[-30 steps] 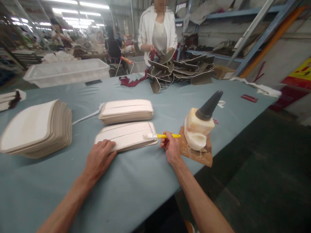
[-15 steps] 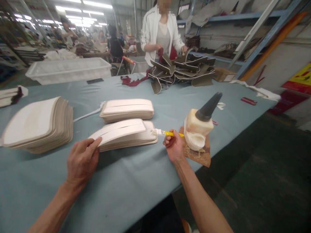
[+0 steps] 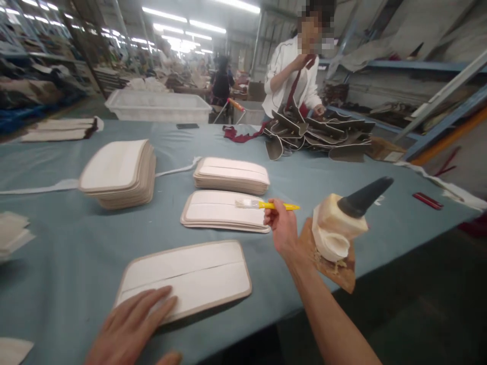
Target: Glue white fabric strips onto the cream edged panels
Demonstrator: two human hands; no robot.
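A single white panel with a beige edge point(image 3: 205, 274) lies near the table's front edge. My left hand point(image 3: 133, 324) rests on its lower left part, fingers spread, gripping nothing. My right hand point(image 3: 282, 223) is closed around a yellow-handled brush point(image 3: 266, 205). The bristles point left, over the nearer stack of pale panels point(image 3: 213, 210); whether they touch it I cannot tell. Behind sits another stack point(image 3: 232, 172). Right of my right hand, a glue-stained container with a black cone point(image 3: 331, 223) stands on a brown board point(image 3: 348, 274).
The blue-green table point(image 3: 160, 268) also bears a tall stack of pale pieces point(image 3: 114, 167) at left and a dark pile point(image 3: 323, 132) at the back. A person in white point(image 3: 274, 76) stands behind that pile. A white tub point(image 3: 160, 106) is beyond the table.
The top panel has come off the nearer stack and now lies flat closer to me. My left hand has opened over it. The brush is now above the stack's right half. The view has shifted left.
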